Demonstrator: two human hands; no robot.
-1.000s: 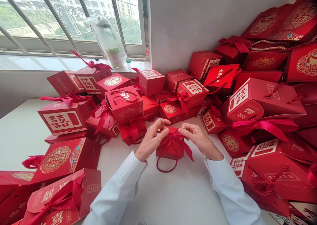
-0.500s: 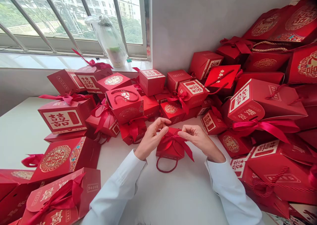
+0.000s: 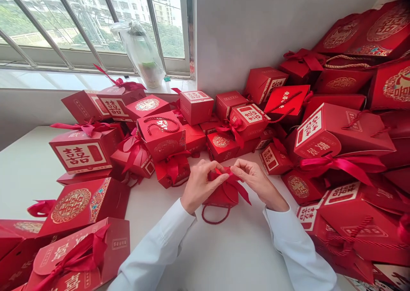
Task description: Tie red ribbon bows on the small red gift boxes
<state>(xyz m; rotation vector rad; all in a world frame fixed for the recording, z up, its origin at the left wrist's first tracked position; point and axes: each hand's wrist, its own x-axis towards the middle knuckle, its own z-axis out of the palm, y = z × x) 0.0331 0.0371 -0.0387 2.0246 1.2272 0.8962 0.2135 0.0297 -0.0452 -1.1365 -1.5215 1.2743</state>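
Left hand (image 3: 201,184) closer now, both hands pinching ribbon (image 3: 233,184) atop closed gift box (image 3: 221,197).

Left hand (image 3: 201,184) and right hand (image 3: 258,182) both pinch the ribbon (image 3: 231,183) atop a small red box (image 3: 221,196) on the white table (image 3: 218,252). Cord handle (image 3: 215,217) at box's 6 o'clock. Red boxes (image 3: 162,135) piled from 9 through 3 o'clock.
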